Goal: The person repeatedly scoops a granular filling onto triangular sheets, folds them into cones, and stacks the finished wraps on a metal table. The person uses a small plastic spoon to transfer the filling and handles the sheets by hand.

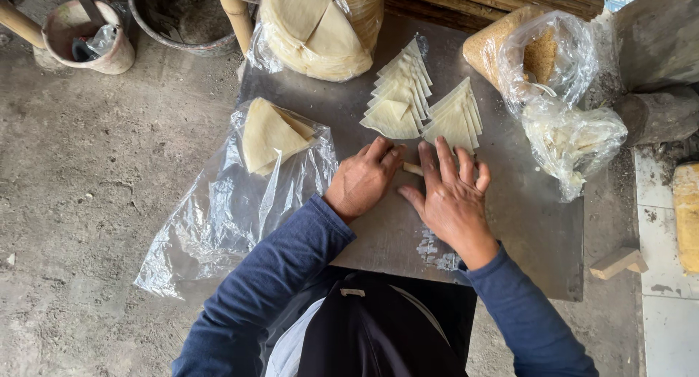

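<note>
Both hands rest on a grey metal sheet [524,224]. My left hand [364,179] and my right hand [451,191] press on a small pale rolled pastry piece [413,169] that shows between them; most of it is hidden under the fingers. Just beyond the fingers lie two fanned rows of pale triangular wrappers, one [399,97] on the left and one [455,118] on the right.
A clear plastic bag [218,217] with a stack of triangular wrappers [269,135] lies at the left. A large bagged wrapper stack [320,28] sits at the back. Bags of brown crumbs [531,53] and pale scraps [571,140] stand at the right. Buckets [87,38] stand on the concrete floor.
</note>
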